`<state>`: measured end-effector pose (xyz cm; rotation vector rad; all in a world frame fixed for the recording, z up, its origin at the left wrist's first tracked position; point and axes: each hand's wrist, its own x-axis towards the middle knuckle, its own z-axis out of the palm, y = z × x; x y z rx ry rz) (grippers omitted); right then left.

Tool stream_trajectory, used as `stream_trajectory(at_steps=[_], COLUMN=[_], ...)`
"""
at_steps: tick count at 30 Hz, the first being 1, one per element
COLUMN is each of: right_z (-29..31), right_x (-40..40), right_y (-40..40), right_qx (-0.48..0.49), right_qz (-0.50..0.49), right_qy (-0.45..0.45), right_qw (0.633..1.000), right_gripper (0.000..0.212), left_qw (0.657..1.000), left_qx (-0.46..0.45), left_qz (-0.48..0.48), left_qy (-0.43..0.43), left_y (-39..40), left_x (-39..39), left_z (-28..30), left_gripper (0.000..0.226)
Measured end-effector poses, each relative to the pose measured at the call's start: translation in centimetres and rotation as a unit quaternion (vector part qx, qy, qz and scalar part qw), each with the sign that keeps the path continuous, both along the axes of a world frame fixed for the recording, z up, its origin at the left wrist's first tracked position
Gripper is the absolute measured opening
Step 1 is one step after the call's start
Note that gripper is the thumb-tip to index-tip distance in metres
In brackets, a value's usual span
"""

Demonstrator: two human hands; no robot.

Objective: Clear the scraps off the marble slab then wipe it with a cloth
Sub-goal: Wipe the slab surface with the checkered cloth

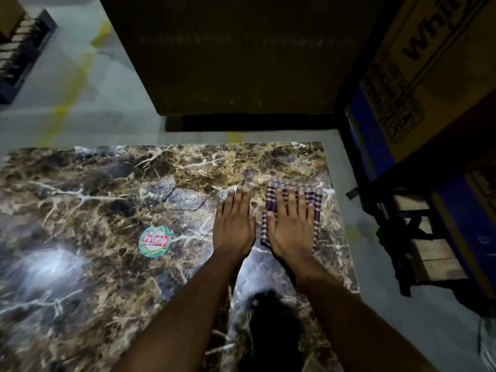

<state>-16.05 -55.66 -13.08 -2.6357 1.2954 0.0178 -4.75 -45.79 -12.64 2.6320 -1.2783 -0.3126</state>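
We've got both palms down on the marble slab (102,200). Our right hand (291,226) presses flat, fingers straight and spread, on the checked cloth (312,196) near the slab's far right corner. Our left hand (233,224) lies flat just beside the cloth, gripping nothing. A round sticker (155,241) sits left of it.

2 bare forearms reach in from the bottom edge, with no sleeve showing on either up to the frame edge. The left hand (233,224) and the right hand (291,224) are uncovered: no gloves, and no rings, watch or bands visible at fingers or wrists. The fingernails are short. Dim light blurs finer detail.
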Motion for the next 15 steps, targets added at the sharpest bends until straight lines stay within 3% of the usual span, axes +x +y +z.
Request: stream_trajectory(at_steps=[4,10,15], right_z=[0.0,0.1,0.0], right_x=[4.2,4.6,8.6], right_y=[-2.8,-6.2,-6.8], right_qx=[0.011,-0.002,0.008], right_qz=[0.061,0.007,0.095], right_qy=[-0.026,-0.001,-0.029], right_qw=[0.998,1.000,0.995], right_gripper=[0.068,0.065,0.067], left_qw=[1.000,1.000,1.000], left_qx=[0.000,0.003,-0.016], left_qz=[0.008,0.010,0.022], left_qy=[-0.013,-0.010,-0.012], left_y=[-1.9,-2.7,-4.0], left_x=[1.5,2.6,3.1], left_z=[-0.3,-0.4,0.2], left_gripper=[0.056,0.059,0.057])
